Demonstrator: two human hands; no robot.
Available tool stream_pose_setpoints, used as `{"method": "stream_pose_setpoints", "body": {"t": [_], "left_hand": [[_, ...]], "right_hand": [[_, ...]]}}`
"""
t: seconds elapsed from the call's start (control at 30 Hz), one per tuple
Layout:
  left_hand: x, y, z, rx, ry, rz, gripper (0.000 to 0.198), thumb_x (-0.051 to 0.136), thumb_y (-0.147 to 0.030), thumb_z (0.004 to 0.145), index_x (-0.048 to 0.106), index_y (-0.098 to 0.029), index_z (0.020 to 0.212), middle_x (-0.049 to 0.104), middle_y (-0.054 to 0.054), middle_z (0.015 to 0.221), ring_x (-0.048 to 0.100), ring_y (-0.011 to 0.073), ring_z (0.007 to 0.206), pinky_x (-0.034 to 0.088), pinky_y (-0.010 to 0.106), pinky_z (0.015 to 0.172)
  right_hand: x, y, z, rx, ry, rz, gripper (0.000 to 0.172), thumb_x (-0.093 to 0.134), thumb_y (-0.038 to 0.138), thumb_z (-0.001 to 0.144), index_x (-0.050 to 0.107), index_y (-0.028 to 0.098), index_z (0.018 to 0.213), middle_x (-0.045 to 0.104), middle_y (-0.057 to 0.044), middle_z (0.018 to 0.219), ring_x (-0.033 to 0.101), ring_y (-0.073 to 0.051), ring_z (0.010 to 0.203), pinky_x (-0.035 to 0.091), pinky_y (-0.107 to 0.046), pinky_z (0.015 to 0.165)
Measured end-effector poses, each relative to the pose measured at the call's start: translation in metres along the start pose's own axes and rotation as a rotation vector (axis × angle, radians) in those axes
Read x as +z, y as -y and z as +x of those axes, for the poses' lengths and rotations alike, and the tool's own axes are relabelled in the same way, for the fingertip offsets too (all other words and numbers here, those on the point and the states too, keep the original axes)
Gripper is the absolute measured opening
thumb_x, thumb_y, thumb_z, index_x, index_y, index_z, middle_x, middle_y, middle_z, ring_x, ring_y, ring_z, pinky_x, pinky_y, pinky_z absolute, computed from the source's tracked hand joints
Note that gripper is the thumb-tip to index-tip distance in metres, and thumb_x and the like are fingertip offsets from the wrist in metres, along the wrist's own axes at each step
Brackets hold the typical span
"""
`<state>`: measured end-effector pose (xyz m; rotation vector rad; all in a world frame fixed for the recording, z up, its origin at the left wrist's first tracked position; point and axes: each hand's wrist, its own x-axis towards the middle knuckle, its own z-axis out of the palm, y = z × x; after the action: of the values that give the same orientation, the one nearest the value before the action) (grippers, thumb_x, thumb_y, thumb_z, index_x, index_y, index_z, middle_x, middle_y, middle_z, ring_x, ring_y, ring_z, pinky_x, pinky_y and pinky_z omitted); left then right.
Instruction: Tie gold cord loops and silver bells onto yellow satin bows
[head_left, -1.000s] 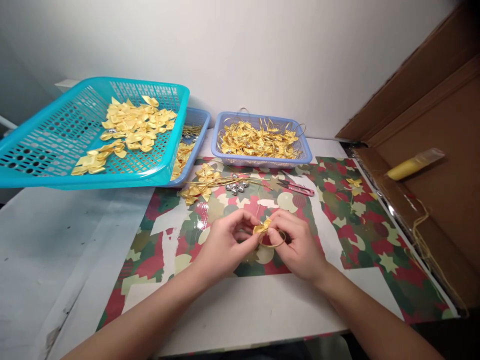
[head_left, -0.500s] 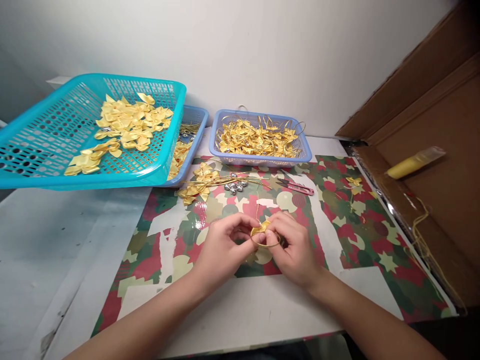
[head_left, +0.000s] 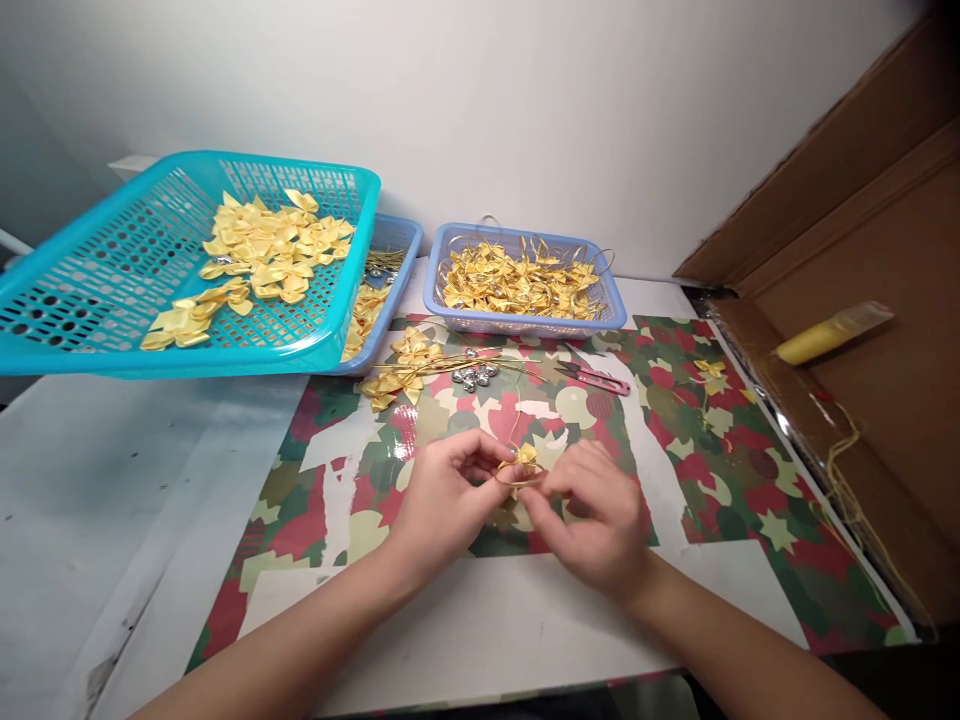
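A yellow ribbon bow (head_left: pixel 528 455) with a loop of thin gold cord (head_left: pixel 517 484) is pinched between the thumb and fingers of my left hand (head_left: pixel 454 490). My right hand (head_left: pixel 596 510) is closed at the loop's right side, its fingertips on the cord and slightly blurred. A thin strand runs from the bow toward the back. Beyond my hands, silver beads or bells (head_left: pixel 474 377) sit by several gold cords (head_left: pixel 450 365) and loose yellow bows (head_left: pixel 401 375). Pink thread snips (head_left: pixel 594 378) rest to their right.
At the left, a turquoise basket (head_left: pixel 330 345) of bows overlaps a blue basket (head_left: pixel 401 285). Another blue basket (head_left: pixel 525 322) at the back holds bows with cord loops. Cardboard (head_left: pixel 862 230) borders the right, with a yellow tube (head_left: pixel 832 333). A stray bow (head_left: pixel 709 370) lies at right.
My right hand has drawn slightly right, off the bow, and its fingers have curled in. More of the bow shows now. My left hand keeps its pinch.
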<state>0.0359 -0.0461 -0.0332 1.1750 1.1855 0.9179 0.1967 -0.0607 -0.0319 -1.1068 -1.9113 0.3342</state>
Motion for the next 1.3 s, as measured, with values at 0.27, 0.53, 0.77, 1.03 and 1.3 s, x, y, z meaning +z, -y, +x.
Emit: {"method": "stream_pose_setpoints", "body": {"t": [0.27,0.53,0.77,1.03,1.3], "left_hand": [[0.002,-0.003,-0.003,0.032,0.002,0.125,0.007,0.064,-0.017,0.074,0.062,-0.016,0.068,0.066,0.000,0.061,0.063,0.0133,0.056,0.050,0.021,0.050],[-0.001,0.000,0.000,0.269,0.028,0.399,0.013,0.058,-0.006,0.073,0.061,-0.016,0.065,0.065,-0.002,0.062,0.059,0.0096,0.056,0.044,0.017,0.051],[-0.004,-0.003,0.002,0.316,-0.017,0.396,0.014,0.062,-0.013,0.075,0.057,-0.016,0.062,0.063,-0.002,0.058,0.056,0.0087,0.053,0.043,0.017,0.049],[-0.010,-0.001,0.008,0.310,-0.074,0.359,0.008,0.060,-0.008,0.074,0.061,-0.016,0.073,0.065,-0.001,0.066,0.058,0.0093,0.057,0.046,0.018,0.052],[-0.014,0.002,0.014,0.426,-0.162,0.417,0.010,0.059,-0.010,0.079,0.067,-0.016,0.081,0.071,0.003,0.076,0.065,0.0141,0.066,0.052,0.024,0.059]], "right_hand": [[0.003,-0.001,0.001,0.107,0.109,-0.214,0.015,0.053,0.017,0.087,0.064,0.017,0.077,0.054,0.001,0.060,0.046,-0.014,0.061,0.029,-0.032,0.065],[0.001,-0.007,0.002,0.369,0.230,0.150,0.018,0.058,0.019,0.087,0.062,0.020,0.070,0.057,0.002,0.064,0.049,-0.012,0.059,0.035,-0.027,0.058],[-0.001,-0.005,0.001,0.402,0.135,0.373,0.016,0.055,0.021,0.090,0.059,0.021,0.075,0.052,0.000,0.071,0.048,-0.013,0.066,0.039,-0.026,0.059],[-0.019,-0.002,0.005,0.182,0.444,0.737,0.013,0.050,0.026,0.094,0.054,0.023,0.082,0.051,0.000,0.078,0.046,-0.016,0.079,0.039,-0.031,0.073],[-0.038,-0.001,0.011,0.056,0.379,0.669,0.014,0.051,0.032,0.095,0.058,0.025,0.086,0.055,-0.003,0.088,0.048,-0.018,0.089,0.038,-0.035,0.083]]}}
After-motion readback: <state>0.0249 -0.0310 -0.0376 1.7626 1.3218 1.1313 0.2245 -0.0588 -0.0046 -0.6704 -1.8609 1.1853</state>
